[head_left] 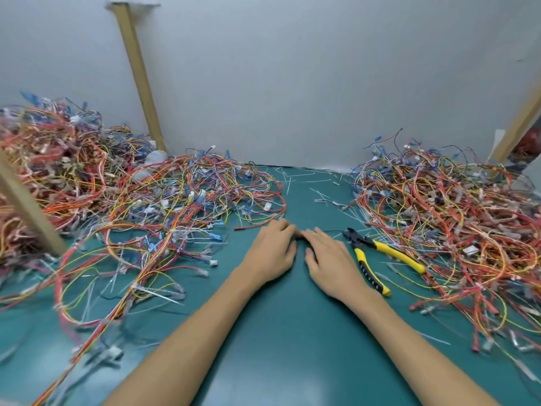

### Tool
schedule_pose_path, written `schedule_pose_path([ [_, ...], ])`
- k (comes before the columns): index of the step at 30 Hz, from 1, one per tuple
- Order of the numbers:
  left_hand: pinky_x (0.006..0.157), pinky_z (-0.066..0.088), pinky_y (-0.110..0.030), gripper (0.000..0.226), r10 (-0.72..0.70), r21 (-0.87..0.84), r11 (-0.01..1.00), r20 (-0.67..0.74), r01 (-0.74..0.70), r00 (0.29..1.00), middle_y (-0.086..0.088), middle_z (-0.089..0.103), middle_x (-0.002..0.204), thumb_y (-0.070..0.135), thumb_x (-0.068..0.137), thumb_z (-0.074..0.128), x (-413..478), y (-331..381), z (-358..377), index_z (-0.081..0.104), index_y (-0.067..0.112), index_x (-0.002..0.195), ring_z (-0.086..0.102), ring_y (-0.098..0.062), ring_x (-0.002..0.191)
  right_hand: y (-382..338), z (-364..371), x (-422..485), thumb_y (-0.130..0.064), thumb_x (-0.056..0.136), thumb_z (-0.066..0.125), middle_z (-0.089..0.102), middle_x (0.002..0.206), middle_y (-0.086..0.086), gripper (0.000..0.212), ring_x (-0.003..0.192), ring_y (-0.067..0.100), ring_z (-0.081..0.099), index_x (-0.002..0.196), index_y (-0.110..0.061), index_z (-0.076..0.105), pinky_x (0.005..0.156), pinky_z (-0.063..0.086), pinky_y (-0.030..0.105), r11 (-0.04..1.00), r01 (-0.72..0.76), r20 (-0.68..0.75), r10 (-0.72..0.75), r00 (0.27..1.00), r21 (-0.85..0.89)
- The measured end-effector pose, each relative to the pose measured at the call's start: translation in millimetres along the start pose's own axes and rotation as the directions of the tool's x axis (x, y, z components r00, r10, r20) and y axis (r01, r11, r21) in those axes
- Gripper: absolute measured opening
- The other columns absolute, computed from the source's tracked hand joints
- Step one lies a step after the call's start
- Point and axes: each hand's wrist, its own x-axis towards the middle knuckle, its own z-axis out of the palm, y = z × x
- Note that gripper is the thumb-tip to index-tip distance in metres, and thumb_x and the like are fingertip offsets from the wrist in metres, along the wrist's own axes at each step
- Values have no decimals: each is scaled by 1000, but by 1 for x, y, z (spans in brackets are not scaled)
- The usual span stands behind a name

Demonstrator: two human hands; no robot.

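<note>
We see both hands meeting on the bare middle of the green mat (278, 332), knuckles up and forearms lying on the mat. The left hand (273, 250) has its fingers curled down and its thumb drawn in towards them, and it pinches the near end of a thin black wire (333, 230) at its fingertips. The right hand (330, 259) lies flatter, its fingers nearly straight and close together. Its tips touch the same dark end where the two hands meet, and its thumb stands apart from them, so we read it as resting on the wire rather than gripping it. From the fingertips the wire runs right along the mat towards the nose of the yellow-handled cutters (361, 244), which lie untouched just beside the right hand. A heap of red, yellow and blue wire harnesses (175, 206) spreads to the left, and another heap (453, 224) lies to the right. White tie offcuts (319, 194) are scattered between them.
</note>
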Motion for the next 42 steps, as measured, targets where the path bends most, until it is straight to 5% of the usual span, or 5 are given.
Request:
schedule_pose_path([
  [13,83,46,-41,16,-170,41,975,-483,217,859,-11,63,101,9,94,48,9,-28,-87,61,6,104,56,-28,96,4,0,1,-24,103,36,35,157,-5,45,149,10,18,148,-19,40,117,17,32,997,-10,-2,10,1000,81],
  [23,80,51,-49,32,-647,239,679,-251,694,720,-29,62,104,17,96,55,-15,-94,-104,48,-8,113,58,-44,99,3,-1,0,-25,103,35,33,158,-6,46,149,8,16,149,-20,38,117,15,31,997,-13,-4,13,1000,82],
  [35,56,42,-31,43,-654,279,742,105,609,749,-8,63,81,46,79,75,26,-63,-165,58,7,80,57,-20,70,4,-1,0,-25,103,36,34,158,-6,46,149,8,17,149,-20,39,117,14,29,996,-9,-7,9,1000,87],
  [39,63,58,-30,21,-483,-6,855,357,519,799,-15,70,82,12,95,60,44,-37,-185,63,-8,95,65,-17,63,4,-2,0,-26,103,36,34,158,-5,46,149,9,17,149,-20,39,117,14,30,996,-11,-2,12,1000,90],
  [42,56,53,-20,22,-365,-169,897,238,408,900,-19,65,83,4,102,44,59,-14,-186,59,-12,103,59,-12,55,4,-2,1,-26,103,36,34,157,-5,46,149,9,17,149,-20,39,118,14,31,996,-12,-1,12,1000,92],
])
